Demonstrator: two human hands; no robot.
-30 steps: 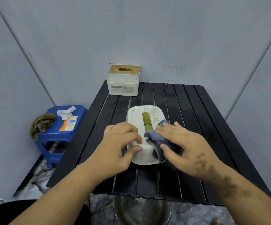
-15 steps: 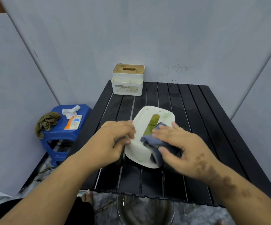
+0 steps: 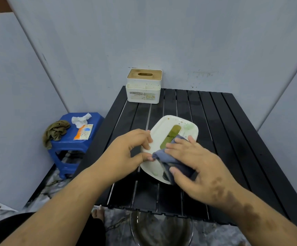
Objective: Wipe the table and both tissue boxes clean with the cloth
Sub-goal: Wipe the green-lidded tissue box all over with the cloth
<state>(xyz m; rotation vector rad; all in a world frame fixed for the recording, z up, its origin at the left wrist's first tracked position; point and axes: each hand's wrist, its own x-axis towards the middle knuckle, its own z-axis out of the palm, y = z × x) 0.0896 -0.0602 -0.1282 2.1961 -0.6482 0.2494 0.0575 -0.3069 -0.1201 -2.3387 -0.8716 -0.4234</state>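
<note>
A white oval tissue box point(image 3: 163, 137) with a green slot lies slanted on the black slatted table point(image 3: 224, 132). My left hand point(image 3: 126, 153) grips its left edge with fingers and thumb. My right hand point(image 3: 195, 167) presses a blue-grey cloth point(image 3: 169, 160) onto the box's near end, covering part of the slot. Greenish smears show on the box's far right corner and near rim. A second white tissue box point(image 3: 144, 86) with a wooden lid stands at the table's far edge, speckled with stains.
A blue plastic stool point(image 3: 73, 144) stands left of the table with an olive rag point(image 3: 55, 132), a crumpled tissue point(image 3: 80, 118) and an orange packet point(image 3: 84, 134) on it. A glass bowl point(image 3: 160, 229) sits below the table's near edge. Grey walls close in behind and on both sides.
The oval box has turned clockwise, its far end swinging right. My left hand shifted from its near side to its left edge. My right hand keeps the cloth on it.
</note>
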